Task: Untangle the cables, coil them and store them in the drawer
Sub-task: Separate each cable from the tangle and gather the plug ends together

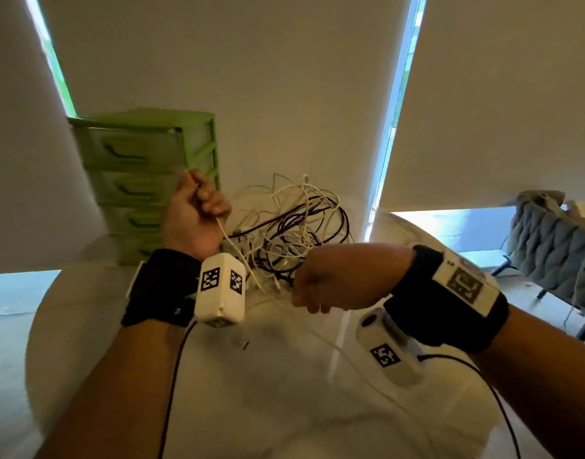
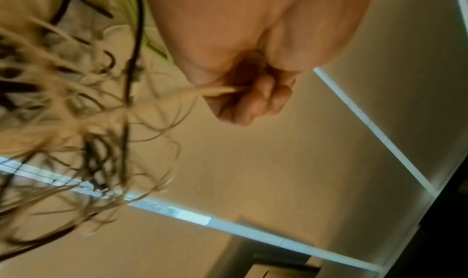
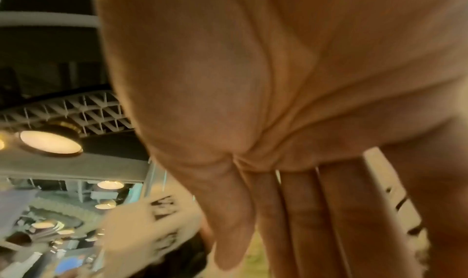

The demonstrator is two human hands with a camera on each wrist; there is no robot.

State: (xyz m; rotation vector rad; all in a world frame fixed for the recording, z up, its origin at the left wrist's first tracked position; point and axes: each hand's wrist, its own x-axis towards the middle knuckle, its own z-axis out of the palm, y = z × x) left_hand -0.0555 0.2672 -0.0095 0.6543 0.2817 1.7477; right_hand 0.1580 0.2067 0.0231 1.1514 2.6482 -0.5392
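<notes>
from here i see the green drawer unit (image 1: 145, 180) at the far left of the round table (image 1: 85, 326). my left hand (image 1: 193, 220) is raised just in front of it, fingers curled tight round a white cable (image 1: 231, 246). the tangled cables (image 1: 294, 226) sit mid-table. my right hand (image 1: 337, 276) is near the pile's front edge, pinching the same white cable.

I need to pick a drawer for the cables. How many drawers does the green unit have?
4 visible on the green drawer unit, stacked: top, second, third, bottom, partly hidden by the left hand. All look closed.
</notes>
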